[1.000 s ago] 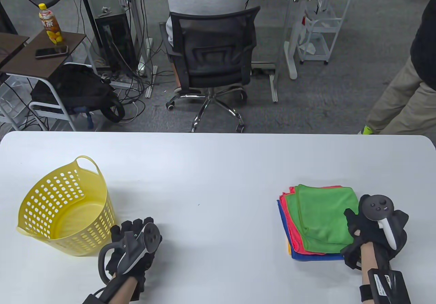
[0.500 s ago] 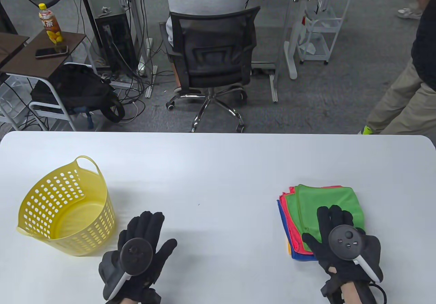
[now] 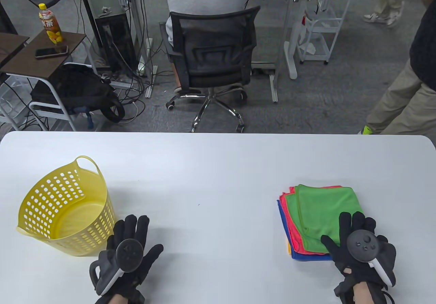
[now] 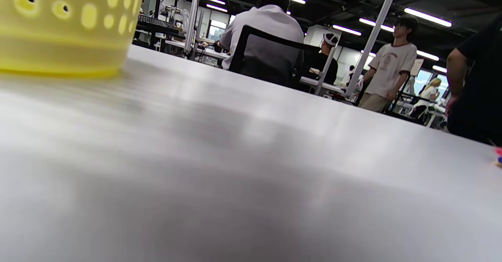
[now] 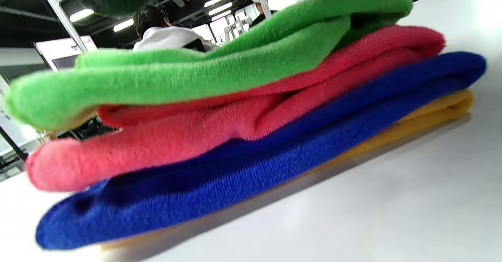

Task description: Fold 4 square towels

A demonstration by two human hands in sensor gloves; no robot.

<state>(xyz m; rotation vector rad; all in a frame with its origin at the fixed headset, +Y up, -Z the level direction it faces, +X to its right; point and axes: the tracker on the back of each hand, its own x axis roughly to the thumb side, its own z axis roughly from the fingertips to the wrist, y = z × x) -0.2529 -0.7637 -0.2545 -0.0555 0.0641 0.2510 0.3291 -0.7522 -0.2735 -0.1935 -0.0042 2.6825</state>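
Four folded towels lie stacked at the table's right: green towel [image 3: 320, 212] on top, then pink towel [image 3: 291, 230], blue towel [image 3: 308, 257] and a yellow towel [image 3: 289, 249] at the bottom. The right wrist view shows the same layers: green [image 5: 196, 73], pink [image 5: 219, 124], blue [image 5: 274, 144], yellow [image 5: 431, 113]. My right hand [image 3: 344, 236] lies flat, palm down, fingers resting on the green towel's near right corner. My left hand [image 3: 143, 236] lies flat and empty on the table beside the basket.
A yellow perforated basket [image 3: 64, 208] stands at the left, just left of my left hand, and shows in the left wrist view [image 4: 66, 26]. Behind the white table [image 3: 211, 167] are an office chair [image 3: 211, 55] with a seated person and people walking at the right.
Both hands turned from on-edge to flat, palm down. Since half a second ago the right hand slid right and back toward the stack's corner, and the left hand slid left toward the basket.
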